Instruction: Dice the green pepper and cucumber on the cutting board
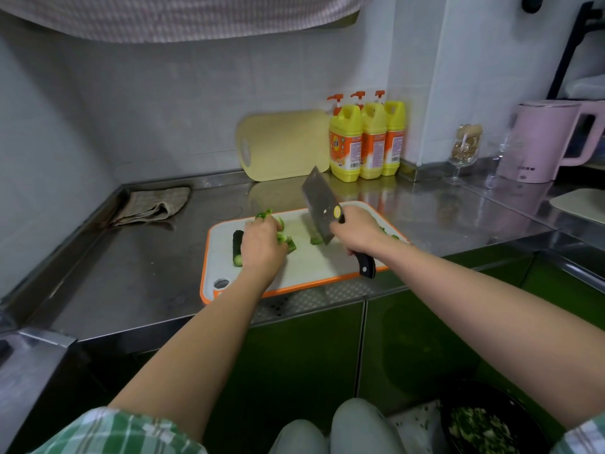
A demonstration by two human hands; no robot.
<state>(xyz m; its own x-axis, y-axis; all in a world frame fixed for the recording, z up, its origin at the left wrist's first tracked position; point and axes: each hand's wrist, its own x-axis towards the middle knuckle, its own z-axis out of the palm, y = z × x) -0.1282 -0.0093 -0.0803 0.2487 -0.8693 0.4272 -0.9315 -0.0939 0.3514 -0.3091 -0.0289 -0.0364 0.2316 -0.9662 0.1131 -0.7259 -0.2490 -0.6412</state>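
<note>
We are gripping the raised cleaver (320, 204) with our right hand (357, 235) and clutching glossy, ragged green pepper (290, 244) pieces with our left hand (262, 245), beside a dark, stubby cucumber (237, 247).

cucumber (238, 248) left of pepper pieces (285, 239) on board (314, 267)

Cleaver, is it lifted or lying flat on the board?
Lifted: the right hand grips the cleaver, blade tilted up over the cutting board.

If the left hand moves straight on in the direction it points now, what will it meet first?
Most likely the green pepper pieces that the left hand holds at its fingers, though depth there is hard to judge.
</note>
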